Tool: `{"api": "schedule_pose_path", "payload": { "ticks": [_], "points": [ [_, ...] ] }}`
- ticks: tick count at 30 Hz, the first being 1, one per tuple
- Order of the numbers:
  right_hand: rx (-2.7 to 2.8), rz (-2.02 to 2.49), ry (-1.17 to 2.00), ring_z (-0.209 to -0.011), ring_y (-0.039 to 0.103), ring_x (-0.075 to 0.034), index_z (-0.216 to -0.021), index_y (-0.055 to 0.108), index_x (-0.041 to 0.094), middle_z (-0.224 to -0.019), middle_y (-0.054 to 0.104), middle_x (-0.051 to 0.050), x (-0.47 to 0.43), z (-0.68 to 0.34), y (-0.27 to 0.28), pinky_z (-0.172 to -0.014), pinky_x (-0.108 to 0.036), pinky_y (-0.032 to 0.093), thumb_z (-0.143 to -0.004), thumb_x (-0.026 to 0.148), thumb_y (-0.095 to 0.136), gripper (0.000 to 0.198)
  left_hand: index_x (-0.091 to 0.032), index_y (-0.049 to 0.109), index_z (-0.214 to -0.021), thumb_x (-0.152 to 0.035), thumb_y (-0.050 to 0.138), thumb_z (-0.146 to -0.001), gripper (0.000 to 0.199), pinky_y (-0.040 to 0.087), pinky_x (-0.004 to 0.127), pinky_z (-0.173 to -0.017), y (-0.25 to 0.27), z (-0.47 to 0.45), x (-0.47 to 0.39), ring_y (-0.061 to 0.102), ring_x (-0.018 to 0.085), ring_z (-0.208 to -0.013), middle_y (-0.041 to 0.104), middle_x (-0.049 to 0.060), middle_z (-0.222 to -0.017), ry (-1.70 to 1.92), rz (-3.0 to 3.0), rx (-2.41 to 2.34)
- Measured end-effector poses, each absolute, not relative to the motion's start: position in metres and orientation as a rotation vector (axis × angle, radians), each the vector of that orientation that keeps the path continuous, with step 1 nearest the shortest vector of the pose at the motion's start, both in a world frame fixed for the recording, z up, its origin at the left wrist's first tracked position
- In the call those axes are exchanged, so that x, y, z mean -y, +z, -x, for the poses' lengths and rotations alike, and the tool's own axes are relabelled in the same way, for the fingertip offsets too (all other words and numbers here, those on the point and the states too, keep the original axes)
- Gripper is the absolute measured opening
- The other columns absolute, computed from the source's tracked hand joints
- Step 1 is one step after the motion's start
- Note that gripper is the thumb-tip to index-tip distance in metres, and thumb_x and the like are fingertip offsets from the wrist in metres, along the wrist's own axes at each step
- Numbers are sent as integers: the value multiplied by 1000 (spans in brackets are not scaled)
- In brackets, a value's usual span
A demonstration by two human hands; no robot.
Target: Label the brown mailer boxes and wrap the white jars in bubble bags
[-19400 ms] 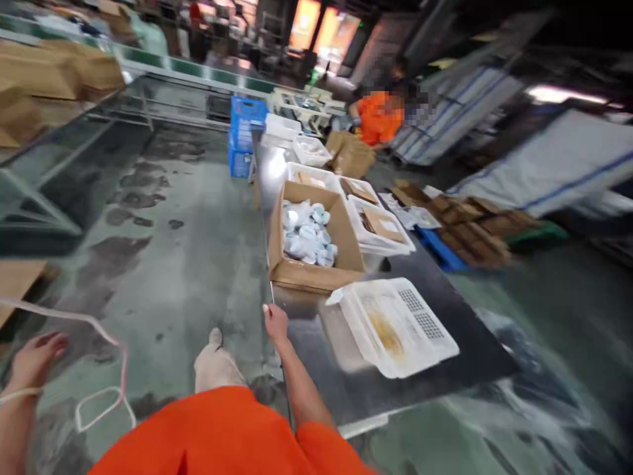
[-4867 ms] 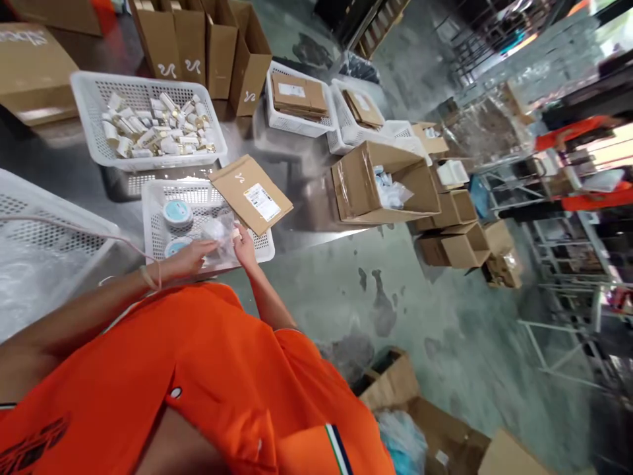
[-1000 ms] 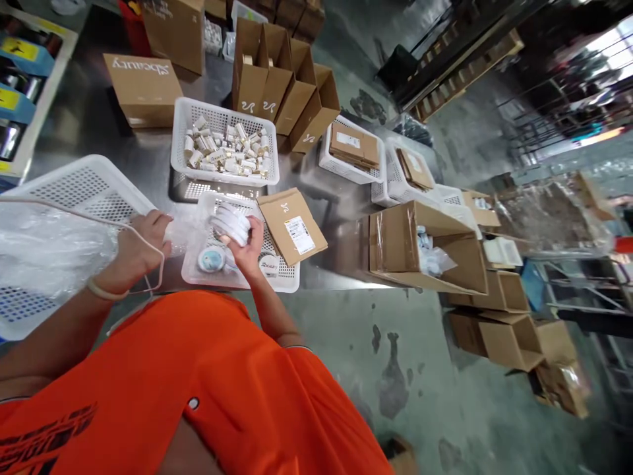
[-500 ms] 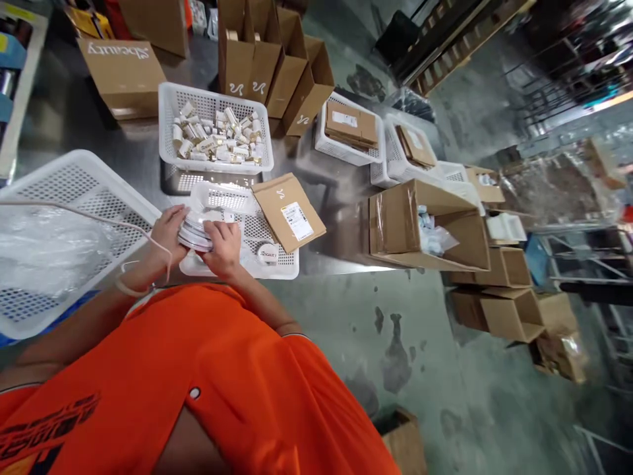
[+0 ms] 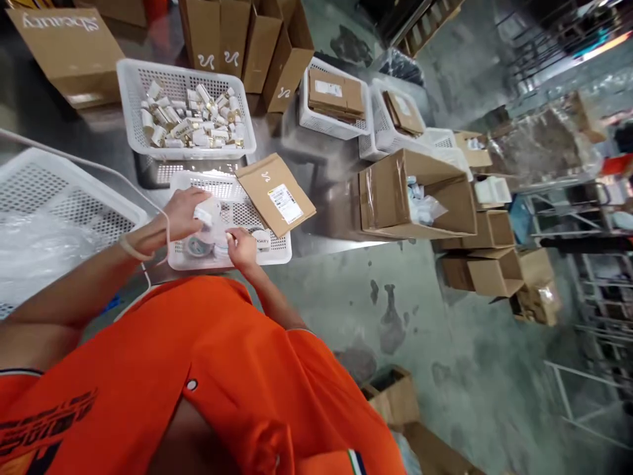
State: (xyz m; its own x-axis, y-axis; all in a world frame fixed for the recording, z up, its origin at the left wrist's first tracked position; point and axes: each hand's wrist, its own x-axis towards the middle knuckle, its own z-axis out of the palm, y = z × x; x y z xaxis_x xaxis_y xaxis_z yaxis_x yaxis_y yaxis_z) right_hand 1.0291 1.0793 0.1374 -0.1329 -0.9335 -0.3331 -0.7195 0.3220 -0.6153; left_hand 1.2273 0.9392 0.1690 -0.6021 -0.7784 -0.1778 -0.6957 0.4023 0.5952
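My left hand [image 5: 185, 212] is closed round a whitish, translucent thing [image 5: 210, 218], perhaps thin plastic, above a shallow white basket [image 5: 284, 256]. My right hand [image 5: 242, 247] is closed at the basket's front part, fingertips pinched beside pale round pieces [image 5: 221, 251]; what they grip is too small to make out. Under my left hand lies a round, clear-topped piece [image 5: 198, 247]. A round white jar [image 5: 261, 239] with dark lettering sits right of my right hand. A flat brown carton [image 5: 277, 196] with a white label rests across the basket's right side.
Behind stands a white basket [image 5: 188, 153] of small white-and-gold bottles. At left, another basket [image 5: 79, 175] holds clear plastic film, and a cable [image 5: 106, 166] crosses over it. Tall open cartons [image 5: 254, 56] stand at the back; a large open box [image 5: 383, 194] is at right.
The stack of round discs held between both hands is no longer in them. My hands have moved apart, the left now raised with the translucent thing, the right lower and further right.
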Motion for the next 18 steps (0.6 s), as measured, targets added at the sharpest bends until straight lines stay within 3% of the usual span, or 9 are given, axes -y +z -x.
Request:
{"api": "schedule_pose_path", "payload": {
  "ticks": [2, 6, 11, 13, 15, 18],
  "points": [
    [-2076, 1300, -186, -127, 76, -33, -125, 85, 15, -129, 83, -19, -1088, -1011, 126, -117, -44, 59, -104, 6, 63, 32, -6, 75, -157, -9, 71, -78, 79, 46, 52, -139, 175, -1203, -932, 65, 38, -157, 69, 22, -166, -1001, -1256, 2504],
    [-2204, 1183, -105, -123, 79, -34, -137, 83, 14, -133, 81, -23, -1100, -984, 110, -109, -42, 60, -101, 5, 64, 41, -2, 75, -157, -2, 63, -82, 76, 58, 43, -125, 168, -1159, -940, 74, 30, -143, 74, 24, -159, -1200, -1231, 2432],
    [-2213, 1247, 160, -126, 79, -33, -149, 78, 12, -141, 81, -23, -1102, -985, 111, -109, -39, 60, -110, 8, 56, 44, -16, 92, -113, -3, 61, -76, 50, 63, 36, -110, 140, -1165, -946, 78, 24, -131, 80, 15, -153, -1625, -1064, 2268],
    [-2107, 1378, 152, -132, 77, -33, -147, 77, 10, -143, 80, -24, -1094, -999, 112, -115, -41, 58, -116, 11, 50, 41, -15, 91, -108, -6, 63, -79, 42, 63, 37, -107, 136, -1192, -933, 76, 25, -132, 78, 16, -156, -1577, -1152, 2151],
    [-1912, 1540, 32, -140, 73, -30, -148, 77, 11, -146, 80, -20, -1080, -1022, 107, -122, -39, 55, -118, 12, 51, 40, -11, 90, -117, -10, 64, -85, 41, 64, 35, -102, 138, -1227, -917, 75, 24, -123, 80, 16, -150, -1396, -1356, 2020],
    [-1604, 1650, -164, -151, 65, -26, -149, 75, 14, -154, 78, -14, -1050, -1065, 92, -131, -35, 48, -106, 3, 72, 44, -6, 88, -124, -10, 65, -88, 43, 62, 35, -108, 145, -1280, -903, 73, 20, -104, 85, 12, -126, -1189, -1647, 1892]
  ]
}}
